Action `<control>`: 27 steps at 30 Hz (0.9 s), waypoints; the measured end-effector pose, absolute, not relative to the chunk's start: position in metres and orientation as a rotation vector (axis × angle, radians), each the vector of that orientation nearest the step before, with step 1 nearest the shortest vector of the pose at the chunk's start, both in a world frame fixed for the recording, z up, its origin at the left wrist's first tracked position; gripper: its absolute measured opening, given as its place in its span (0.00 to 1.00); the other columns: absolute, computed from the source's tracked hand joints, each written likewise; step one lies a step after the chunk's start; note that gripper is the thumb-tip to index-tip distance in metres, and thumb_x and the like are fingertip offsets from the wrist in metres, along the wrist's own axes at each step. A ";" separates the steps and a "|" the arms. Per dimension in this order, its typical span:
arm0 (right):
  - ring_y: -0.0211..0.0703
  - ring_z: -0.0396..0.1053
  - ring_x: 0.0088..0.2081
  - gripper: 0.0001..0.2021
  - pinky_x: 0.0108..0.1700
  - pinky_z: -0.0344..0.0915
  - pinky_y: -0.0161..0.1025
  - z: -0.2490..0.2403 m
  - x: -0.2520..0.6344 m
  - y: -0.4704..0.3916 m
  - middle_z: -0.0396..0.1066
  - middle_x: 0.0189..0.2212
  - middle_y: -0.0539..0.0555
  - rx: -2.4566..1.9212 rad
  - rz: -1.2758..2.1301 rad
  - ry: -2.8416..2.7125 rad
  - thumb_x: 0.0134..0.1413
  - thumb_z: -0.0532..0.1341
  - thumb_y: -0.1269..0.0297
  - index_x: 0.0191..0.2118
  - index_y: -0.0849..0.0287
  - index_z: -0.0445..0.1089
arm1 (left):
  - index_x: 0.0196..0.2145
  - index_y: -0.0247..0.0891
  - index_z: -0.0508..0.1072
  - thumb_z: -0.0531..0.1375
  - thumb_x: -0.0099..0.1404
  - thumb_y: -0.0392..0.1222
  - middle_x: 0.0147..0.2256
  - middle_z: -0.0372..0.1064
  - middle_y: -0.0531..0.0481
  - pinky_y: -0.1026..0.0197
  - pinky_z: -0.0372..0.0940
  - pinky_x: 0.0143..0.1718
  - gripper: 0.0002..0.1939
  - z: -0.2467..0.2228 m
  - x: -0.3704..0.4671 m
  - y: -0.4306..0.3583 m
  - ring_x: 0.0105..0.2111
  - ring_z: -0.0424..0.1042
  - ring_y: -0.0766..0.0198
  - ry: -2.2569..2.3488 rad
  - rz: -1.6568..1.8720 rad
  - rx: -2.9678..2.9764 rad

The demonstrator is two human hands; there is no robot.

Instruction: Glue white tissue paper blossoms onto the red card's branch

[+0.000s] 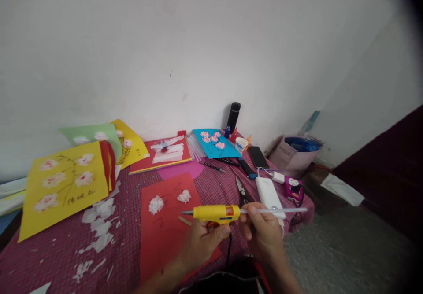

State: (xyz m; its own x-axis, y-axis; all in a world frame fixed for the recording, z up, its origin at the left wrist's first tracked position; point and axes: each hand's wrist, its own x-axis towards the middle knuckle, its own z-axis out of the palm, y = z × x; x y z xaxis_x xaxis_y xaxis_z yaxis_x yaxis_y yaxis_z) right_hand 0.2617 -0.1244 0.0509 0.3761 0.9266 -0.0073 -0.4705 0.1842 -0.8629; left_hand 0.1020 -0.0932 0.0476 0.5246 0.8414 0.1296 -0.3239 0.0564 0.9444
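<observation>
While the left hand (205,240) is wrapping around the handle of a yellow glue gun (211,213), the right hand (262,230) is pinching a long, pale glue stick (291,210) between thumb and fingers right at the back of the gun. The stick's front end is meeting the rear of the gun, but I can't tell how far in it's going. The gun is hovering over the red sheet (168,241), nozzle pointing left, and a dark cord is hanging down below it.

Two crumpled white flowers, a left one (156,204) and a smaller right one (184,196), are sitting on that sheet, with some faint dark lines showing nearby. A wooden stick (184,220) is lying partly behind the gun. Just past the right hand, black scissors (243,193) are lying beside a white power bank (266,192), and a black phone (258,157) is resting farther back on the checked table (127,228).

Over on the left, white paper scraps (102,228) are littering the cloth next to a big yellow card (33,181) that's showing five pinkish-white flowers. Near the wall, a blue card (214,151) is showing off more of the same.
</observation>
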 end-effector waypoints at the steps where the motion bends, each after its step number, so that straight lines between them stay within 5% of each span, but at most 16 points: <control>1: 0.27 0.60 0.13 0.17 0.15 0.52 0.25 0.052 0.261 -0.124 0.72 0.20 0.49 -0.911 1.078 -0.614 0.50 0.73 0.51 0.29 0.61 0.75 | 0.48 0.38 0.80 0.67 0.66 0.46 0.40 0.79 0.44 0.60 0.70 0.44 0.16 0.047 0.102 -0.093 0.41 0.76 0.58 0.536 0.953 1.205; 14: 0.28 0.60 0.12 0.18 0.15 0.51 0.26 0.044 0.263 -0.123 0.68 0.18 0.47 -0.941 1.113 -0.688 0.58 0.68 0.51 0.27 0.61 0.72 | 0.47 0.35 0.80 0.68 0.64 0.53 0.42 0.79 0.41 0.58 0.71 0.41 0.20 0.044 0.098 -0.094 0.42 0.77 0.54 0.593 0.907 1.189; 27: 0.28 0.58 0.11 0.21 0.13 0.49 0.26 0.049 0.260 -0.124 0.67 0.16 0.47 -1.035 1.106 -0.703 0.56 0.68 0.46 0.26 0.60 0.68 | 0.47 0.33 0.79 0.66 0.65 0.55 0.42 0.78 0.39 0.55 0.69 0.44 0.22 0.041 0.095 -0.095 0.41 0.75 0.54 0.629 0.861 1.265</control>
